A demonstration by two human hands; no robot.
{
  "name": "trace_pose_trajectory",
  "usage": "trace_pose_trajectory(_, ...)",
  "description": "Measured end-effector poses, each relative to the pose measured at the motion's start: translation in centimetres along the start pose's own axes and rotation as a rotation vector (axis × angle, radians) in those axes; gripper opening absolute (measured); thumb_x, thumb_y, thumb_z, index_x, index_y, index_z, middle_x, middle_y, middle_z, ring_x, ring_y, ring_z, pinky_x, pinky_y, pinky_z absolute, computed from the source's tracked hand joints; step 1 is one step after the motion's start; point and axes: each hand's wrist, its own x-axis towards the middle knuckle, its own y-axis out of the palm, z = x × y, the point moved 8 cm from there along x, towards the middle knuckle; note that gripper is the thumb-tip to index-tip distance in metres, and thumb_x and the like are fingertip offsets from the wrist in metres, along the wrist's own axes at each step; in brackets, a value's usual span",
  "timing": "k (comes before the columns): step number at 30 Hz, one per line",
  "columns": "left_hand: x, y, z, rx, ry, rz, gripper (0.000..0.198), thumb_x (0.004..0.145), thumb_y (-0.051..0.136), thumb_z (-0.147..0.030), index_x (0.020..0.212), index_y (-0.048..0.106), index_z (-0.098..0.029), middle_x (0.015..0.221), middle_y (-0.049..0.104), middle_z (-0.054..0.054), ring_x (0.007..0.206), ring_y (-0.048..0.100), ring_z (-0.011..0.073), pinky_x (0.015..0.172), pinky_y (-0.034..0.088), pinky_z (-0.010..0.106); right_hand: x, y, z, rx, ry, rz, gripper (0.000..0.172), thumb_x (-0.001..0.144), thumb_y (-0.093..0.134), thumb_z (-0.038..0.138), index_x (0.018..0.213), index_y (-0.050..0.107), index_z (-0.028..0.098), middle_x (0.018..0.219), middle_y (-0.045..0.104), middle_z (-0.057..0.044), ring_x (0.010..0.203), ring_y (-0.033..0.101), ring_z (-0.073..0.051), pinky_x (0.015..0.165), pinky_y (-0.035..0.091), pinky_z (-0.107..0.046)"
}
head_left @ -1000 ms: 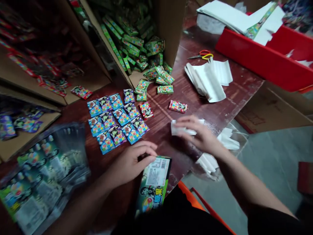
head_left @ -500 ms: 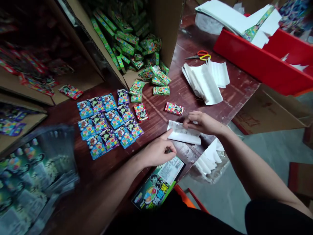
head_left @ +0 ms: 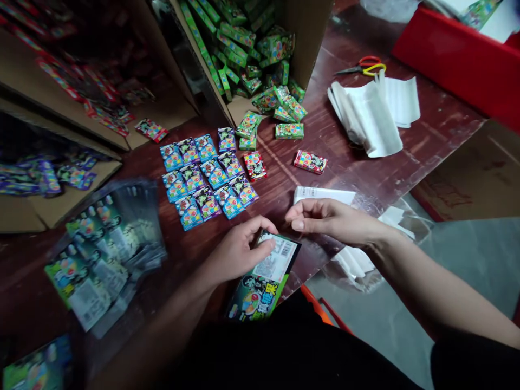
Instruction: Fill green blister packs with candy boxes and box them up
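Note:
My left hand is closed on the upper end of a black and green candy bag, thumb on its front beside a white printed label with a barcode. The bag lies tilted at the table's near edge. My right hand hovers right of the bag's top, thumb and fingers pinched together; anything between them is too small to make out. Just behind it lies a white sheet of stickers, partly covered by the hand. Rows of blue and purple candy packets lie left of the hands.
Red packets and green packets lie farther back, before an open carton of green boxes. Scissors, white label strips and a red bin are at right. Fanned clear printed bags lie at left.
My left hand has left the sticker sheet and now grips the bag's top. My right hand has come off the sheet toward the bag. The view has shifted.

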Motion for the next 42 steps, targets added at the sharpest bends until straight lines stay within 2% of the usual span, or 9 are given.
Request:
trace_pose_trajectory(6, -1.1, -0.4, 0.6, -0.089, -0.048, -0.029, 0.016, 0.087, 0.064, -0.020, 0.102, 0.062, -0.020, 0.081, 0.058, -0.004, 0.069, 0.053, 0.0094, 0.061, 0.042, 0.021, 2.5, 2.7, -0.7, 0.098, -0.004, 0.168, 0.054, 0.083, 0.081, 0.027, 0.129, 0.053, 0.020, 0.086, 0.063, 0.003, 0.076, 0.056, -0.010, 0.070, 0.045, -0.023)
trace_pose_trajectory(14, -1.1, -0.5, 1.0, -0.136, -0.039, -0.037, 0.016, 0.086, 0.063, -0.019, 0.102, 0.062, -0.020, 0.084, 0.059, -0.003, 0.071, 0.052, 0.0095, 0.064, 0.042, 0.022, 2.6, 2.9, -0.9, -0.147, -0.119, 0.087, 0.085, 0.086, 0.074, 0.027, 0.155, 0.025, 0.021, 0.087, 0.062, 0.003, 0.079, 0.058, -0.013, 0.071, 0.047, -0.028)
trace_pose_trajectory(18, -1.1, -1.0, 1.2, -0.168, -0.067, -0.059, 0.016, 0.084, 0.065, -0.019, 0.099, 0.062, -0.018, 0.084, 0.060, -0.003, 0.073, 0.054, 0.0100, 0.066, 0.043, 0.022, 1.5, 3.0, -0.1, -0.570, -0.361, -0.176, 0.094, 0.090, 0.069, 0.025, 0.162, 0.009, 0.026, 0.097, 0.060, -0.002, 0.083, 0.057, -0.017, 0.075, 0.050, -0.034)
trace_pose_trajectory(23, -1.7, -1.7, 1.2, -0.250, -0.076, -0.110, 0.018, 0.081, 0.068, -0.018, 0.097, 0.062, -0.018, 0.086, 0.062, -0.002, 0.076, 0.058, 0.0113, 0.069, 0.046, 0.024, -1.4, 6.3, 0.4, -1.211, -0.692, -0.491, 0.091, 0.097, 0.060, 0.019, 0.163, -0.001, 0.035, 0.100, 0.071, -0.004, 0.085, 0.057, -0.024, 0.083, 0.045, -0.046)
trace_pose_trajectory(26, -2.7, -1.7, 1.5, -0.297, -0.091, -0.117, 0.023, 0.080, 0.072, -0.021, 0.099, 0.060, -0.018, 0.083, 0.061, -0.002, 0.073, 0.057, 0.0110, 0.066, 0.046, 0.024, -1.0, 6.8, -0.9, -1.113, -0.649, -0.555, 0.093, 0.098, 0.060, 0.020, 0.162, -0.007, 0.033, 0.101, 0.073, -0.004, 0.089, 0.061, -0.025, 0.089, 0.045, -0.049)
trace_pose_trajectory(30, -4.7, -2.8, 2.6, -0.319, -0.084, -0.156, 0.027, 0.080, 0.077, -0.028, 0.099, 0.060, -0.018, 0.084, 0.064, -0.001, 0.073, 0.060, 0.0122, 0.067, 0.048, 0.025, 1.6, 7.5, -2.8, -0.738, -0.484, -0.364, 0.091, 0.100, 0.057, 0.030, 0.162, -0.010, 0.031, 0.112, 0.070, -0.008, 0.104, 0.064, -0.028, 0.097, 0.048, -0.053)
trace_pose_trajectory(32, -6.6, -5.2, 3.4, -0.282, -0.067, -0.298, 0.026, 0.081, 0.078, -0.028, 0.098, 0.060, -0.019, 0.089, 0.066, 0.001, 0.079, 0.063, 0.0136, 0.071, 0.050, 0.025, 2.2, 8.4, -2.9, -0.659, -0.482, -0.308, 0.092, 0.099, 0.060, 0.034, 0.163, -0.007, 0.033, 0.124, 0.066, -0.010, 0.114, 0.061, -0.030, 0.105, 0.045, -0.057)
trace_pose_trajectory(37, -15.7, -13.1, 4.8, -0.439, 0.136, -1.064, 0.039, 0.078, 0.081, -0.024, 0.111, 0.061, -0.029, 0.104, 0.069, -0.002, 0.094, 0.067, 0.0146, 0.083, 0.053, 0.026, 1.3, 9.5, -2.8, -0.424, -0.616, -0.463, 0.091, 0.096, 0.061, 0.038, 0.162, -0.002, 0.038, 0.150, 0.042, -0.012, 0.140, 0.045, -0.030, 0.115, 0.042, -0.055)
trace_pose_trajectory(42, -21.2, -11.5, 6.2, -0.580, 0.188, -1.261, 0.064, 0.086, 0.074, -0.022, 0.141, 0.051, -0.047, 0.133, 0.067, -0.005, 0.124, 0.062, 0.0177, 0.103, 0.052, 0.033, 3.1, 11.8, -4.5, -0.247, -0.519, -0.576, 0.096, 0.090, 0.069, 0.041, 0.159, 0.003, 0.036, 0.146, 0.041, -0.014, 0.136, 0.048, -0.029, 0.113, 0.045, -0.053)
